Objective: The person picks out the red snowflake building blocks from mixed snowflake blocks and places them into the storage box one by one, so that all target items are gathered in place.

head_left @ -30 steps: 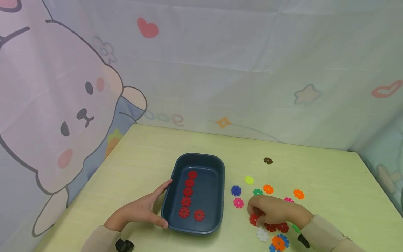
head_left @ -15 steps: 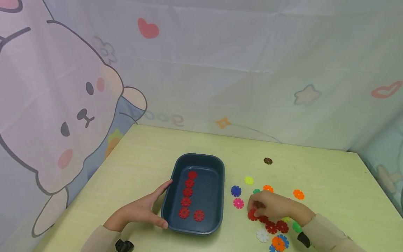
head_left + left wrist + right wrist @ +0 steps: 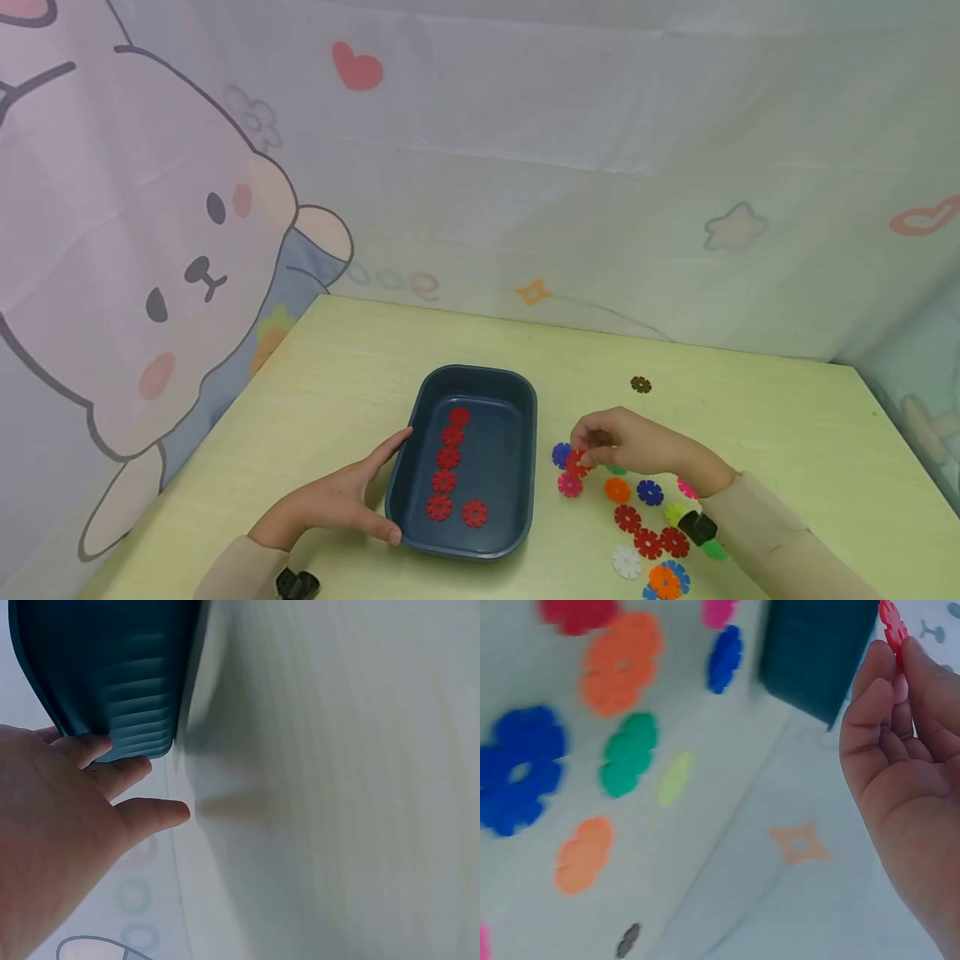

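My right hand (image 3: 637,442) pinches a red plastic snowflake disc (image 3: 577,462) between thumb and fingers, over the blue and pink discs beside the tray. In the right wrist view the red disc (image 3: 892,626) stands edge-on at the fingertips. My left hand (image 3: 337,500) rests at the left side of a dark blue tray (image 3: 510,542), thumb and fingers spread along its rim. The left wrist view shows the fingers (image 3: 124,776) against the ribbed wall of the tray (image 3: 135,697). Inside the tray, several red discs (image 3: 448,457) form a column, with another red disc (image 3: 475,513) right of its lower end.
Right of the tray lie several loose discs: red ones (image 3: 648,543), a white one (image 3: 626,562), an orange one (image 3: 617,490), a blue one (image 3: 650,492) and others. A brown disc (image 3: 641,384) lies farther back. A printed cloth (image 3: 480,167) hangs behind the table (image 3: 360,358).
My right hand has lifted a red disc from the loose pile and moved up and left toward the tray, uncovering discs beneath it. The left hand has stayed at the tray.
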`<state>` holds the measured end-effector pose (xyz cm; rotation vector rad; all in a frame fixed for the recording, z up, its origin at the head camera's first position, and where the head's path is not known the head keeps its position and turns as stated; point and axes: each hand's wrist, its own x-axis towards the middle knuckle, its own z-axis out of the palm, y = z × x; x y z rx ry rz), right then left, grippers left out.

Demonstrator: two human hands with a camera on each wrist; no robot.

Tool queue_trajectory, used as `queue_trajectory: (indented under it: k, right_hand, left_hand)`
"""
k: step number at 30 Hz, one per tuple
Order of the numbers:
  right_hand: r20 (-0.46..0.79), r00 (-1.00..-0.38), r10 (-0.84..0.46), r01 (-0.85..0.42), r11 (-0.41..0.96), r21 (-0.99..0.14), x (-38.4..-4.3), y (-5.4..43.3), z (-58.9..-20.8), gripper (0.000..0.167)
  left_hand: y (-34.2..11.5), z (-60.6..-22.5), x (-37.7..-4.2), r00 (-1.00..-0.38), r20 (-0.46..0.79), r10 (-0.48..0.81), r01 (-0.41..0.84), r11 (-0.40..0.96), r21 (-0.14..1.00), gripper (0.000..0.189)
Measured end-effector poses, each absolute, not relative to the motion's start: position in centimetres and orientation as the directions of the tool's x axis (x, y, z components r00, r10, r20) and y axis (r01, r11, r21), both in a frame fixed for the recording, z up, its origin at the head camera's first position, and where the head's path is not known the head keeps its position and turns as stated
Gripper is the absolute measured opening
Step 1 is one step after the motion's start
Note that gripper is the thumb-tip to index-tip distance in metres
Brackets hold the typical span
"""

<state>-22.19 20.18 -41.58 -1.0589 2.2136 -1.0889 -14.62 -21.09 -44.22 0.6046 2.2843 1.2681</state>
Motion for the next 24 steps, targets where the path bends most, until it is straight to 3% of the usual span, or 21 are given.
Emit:
queue_trajectory:
  k: [14, 24]
  right_hand:
    - [0.001, -0.514, -0.858, -0.485, 0.29, -0.825, -24.8, 13.3, -40.1, 0.01]
    - [-0.078, -0.452, -0.889, -0.497, 0.323, -0.805, -25.8, 8.6, -40.7, 0.011]
  left_hand:
    - [-21.0, -44.2, -14.7, -0.8, -0.17, 0.575, 0.154, 0.472, 0.868, 0.122]
    - [-20.9, -44.2, -14.7, -0.8, -0.177, 0.573, 0.157, 0.485, 0.86, 0.12]
